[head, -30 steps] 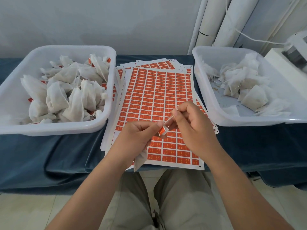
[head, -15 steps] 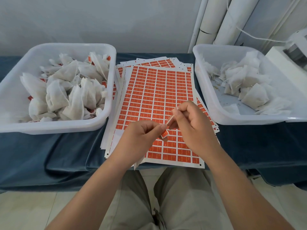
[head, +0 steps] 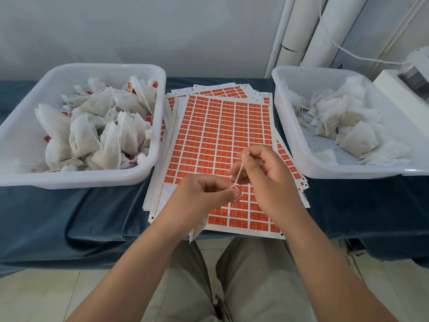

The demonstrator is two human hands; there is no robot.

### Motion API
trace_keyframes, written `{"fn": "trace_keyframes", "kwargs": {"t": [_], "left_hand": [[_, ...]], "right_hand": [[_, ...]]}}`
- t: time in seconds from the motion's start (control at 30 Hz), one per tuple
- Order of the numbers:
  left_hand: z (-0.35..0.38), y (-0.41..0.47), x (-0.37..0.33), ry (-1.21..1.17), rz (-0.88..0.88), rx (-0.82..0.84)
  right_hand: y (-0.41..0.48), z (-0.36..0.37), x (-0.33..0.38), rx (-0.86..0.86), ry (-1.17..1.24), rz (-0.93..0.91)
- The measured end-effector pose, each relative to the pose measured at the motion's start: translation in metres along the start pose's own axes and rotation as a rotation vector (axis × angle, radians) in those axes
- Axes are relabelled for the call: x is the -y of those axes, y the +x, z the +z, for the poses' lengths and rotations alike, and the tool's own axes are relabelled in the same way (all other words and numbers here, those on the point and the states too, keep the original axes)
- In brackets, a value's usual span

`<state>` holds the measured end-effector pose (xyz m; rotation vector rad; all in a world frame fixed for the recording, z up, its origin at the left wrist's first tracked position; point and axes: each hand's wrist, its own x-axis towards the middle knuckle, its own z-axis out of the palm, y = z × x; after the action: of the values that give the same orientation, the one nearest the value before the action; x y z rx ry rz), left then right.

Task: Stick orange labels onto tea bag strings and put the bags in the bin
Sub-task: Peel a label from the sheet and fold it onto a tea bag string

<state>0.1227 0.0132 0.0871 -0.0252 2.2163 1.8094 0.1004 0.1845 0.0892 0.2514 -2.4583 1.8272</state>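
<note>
Blue cloth (head: 92,217) drapes the bench under a grey wall (head: 139,31), and I read it from my desk left to right. The left bin (head: 76,180) holds a heap of tagged bags (head: 111,135), so I judge finished ones go there. Label sheets (head: 220,126) lie stacked between the bins. Over their near part the left hand (head: 204,196) pinches thumb to forefinger on a small label (head: 237,198), folded round the string (head: 239,170) I think, though it is too small to be sure. The bag (head: 197,228) hangs below that hand, past the cloth's edge. The string runs up and right to the right hand (head: 271,175), which pinches its upper end, other fingers curled. The right bin (head: 325,168) holds fewer, plain bags (head: 352,140) with no tags I can see. My worries: if the string slides before the fold is pressed, the label may stick off-centre or to a fingertip; too much tension could tear the string from the bag; a slack pinch would drop the bag to the floor (head: 34,298)
</note>
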Motion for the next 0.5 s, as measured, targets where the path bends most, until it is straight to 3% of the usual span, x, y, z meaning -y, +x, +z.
{"fn": "trace_keyframes", "kwargs": {"t": [0.13, 0.27, 0.5], "left_hand": [[0.001, -0.003, 0.0, -0.202, 0.043, -0.135], [0.002, -0.006, 0.0, -0.308, 0.067, -0.121], [-0.006, -0.005, 0.0, -0.43, -0.109, 0.006]], "right_hand": [[-0.009, 0.004, 0.001, 0.105, -0.02, 0.241], [-0.019, 0.012, -0.004, 0.149, -0.114, 0.109], [-0.019, 0.012, -0.003, 0.179, -0.097, 0.025]]}}
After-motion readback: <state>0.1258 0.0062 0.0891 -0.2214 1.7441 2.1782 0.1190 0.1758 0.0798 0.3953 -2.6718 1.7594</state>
